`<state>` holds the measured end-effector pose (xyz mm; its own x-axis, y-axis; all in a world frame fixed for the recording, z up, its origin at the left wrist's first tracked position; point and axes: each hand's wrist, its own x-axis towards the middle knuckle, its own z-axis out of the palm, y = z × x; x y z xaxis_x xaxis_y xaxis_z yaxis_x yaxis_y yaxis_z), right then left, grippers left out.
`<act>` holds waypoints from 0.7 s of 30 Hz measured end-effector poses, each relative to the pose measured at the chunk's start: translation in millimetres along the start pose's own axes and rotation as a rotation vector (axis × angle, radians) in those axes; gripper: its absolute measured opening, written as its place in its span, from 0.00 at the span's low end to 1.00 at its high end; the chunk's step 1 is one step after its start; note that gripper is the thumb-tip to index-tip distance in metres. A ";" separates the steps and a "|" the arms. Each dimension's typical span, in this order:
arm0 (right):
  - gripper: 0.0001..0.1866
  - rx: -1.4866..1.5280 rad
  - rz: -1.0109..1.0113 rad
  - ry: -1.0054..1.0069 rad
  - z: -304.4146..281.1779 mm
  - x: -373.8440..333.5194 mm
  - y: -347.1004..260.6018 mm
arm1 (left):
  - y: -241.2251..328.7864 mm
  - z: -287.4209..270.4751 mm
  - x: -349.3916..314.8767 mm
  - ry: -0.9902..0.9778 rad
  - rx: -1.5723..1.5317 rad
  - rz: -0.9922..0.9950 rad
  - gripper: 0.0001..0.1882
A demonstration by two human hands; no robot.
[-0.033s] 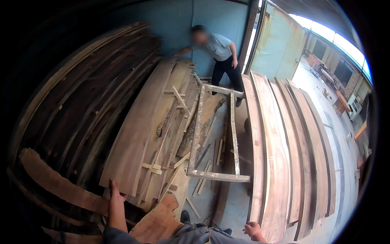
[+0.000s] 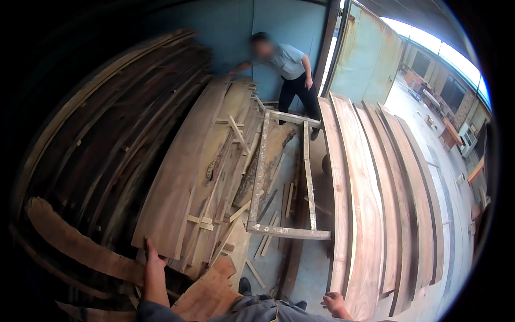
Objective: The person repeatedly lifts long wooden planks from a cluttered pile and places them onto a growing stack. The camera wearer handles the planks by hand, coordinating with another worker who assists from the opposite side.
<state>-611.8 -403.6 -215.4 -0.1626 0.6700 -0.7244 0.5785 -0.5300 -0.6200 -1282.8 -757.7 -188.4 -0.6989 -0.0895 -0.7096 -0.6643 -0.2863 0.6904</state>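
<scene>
My left hand [image 2: 154, 263] grips the near end of a long, wide brown plank [image 2: 179, 161], with the fingers at its end edge and part of them hidden. This plank lies on top of a stack of boards at left. At its far end, a co-worker [image 2: 289, 67] leans over with one hand on the plank. My right hand [image 2: 335, 305] hangs low beside the near end of a pale plank [image 2: 362, 231] on the right. Its fingers are curled, and nothing shows in them.
Between the stacks stands a worn metal frame [image 2: 289, 232], with offcuts and thin sticks [image 2: 270, 236] on the floor around it. Several planks [image 2: 399, 214] lie side by side at right. Dark boards [image 2: 107, 139] fill the left. A rough slab [image 2: 209, 292] lies near my feet.
</scene>
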 end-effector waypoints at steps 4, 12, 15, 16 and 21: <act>0.24 0.037 -0.038 -0.027 9.9 3.6 9.8 | -2.5 32.2 -36.9 -0.004 -0.091 -0.037 0.43; 0.24 -0.016 -0.133 -0.146 23.7 -15.9 -13.8 | -64.4 -12.0 -37.7 -0.160 -0.116 -0.098 0.37; 0.24 -0.006 -0.140 -0.139 11.4 -20.7 3.5 | -113.2 3.5 -91.3 -0.290 -0.162 -0.139 0.35; 0.24 -0.001 -0.162 -0.147 12.7 -18.8 1.6 | -132.0 7.7 -107.9 -0.360 -0.200 -0.119 0.34; 0.25 -0.025 -0.444 -0.321 31.6 1.4 8.1 | -231.0 54.7 -214.0 -0.404 -0.282 -0.119 0.36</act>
<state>-632.6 -423.3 -230.9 -0.6289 0.6323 -0.4524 0.4170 -0.2168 -0.8827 -994.3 -620.2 -188.4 -0.7065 0.3198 -0.6313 -0.6870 -0.5238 0.5035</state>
